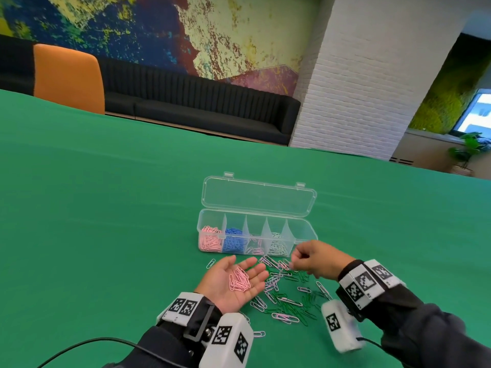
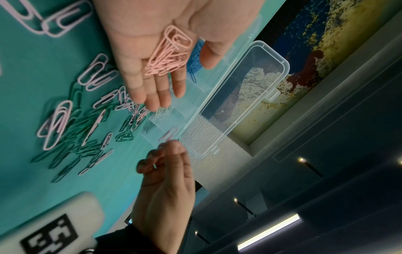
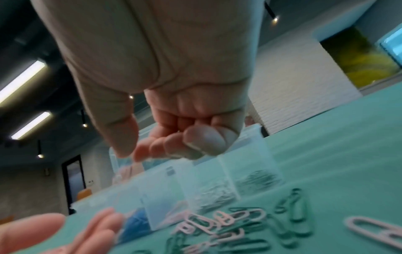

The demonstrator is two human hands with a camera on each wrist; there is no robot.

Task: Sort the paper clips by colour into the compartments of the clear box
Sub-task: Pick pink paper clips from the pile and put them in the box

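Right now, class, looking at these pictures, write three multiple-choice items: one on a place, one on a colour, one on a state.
1. Where do the pink paper clips being gathered lie?
A. on the open left hand
B. on the box lid
C. on the sofa

2. What colour fills the second compartment from the left of the clear box?
A. yellow
B. blue
C. orange

3. How is the lid?
A. shut
B. removed
C. open, hinged back

Answers: 1 A, the clips rest on the upturned palm; 2 B, blue paper clips sit beside the pink compartment; 3 C, the lid stands behind the compartments.
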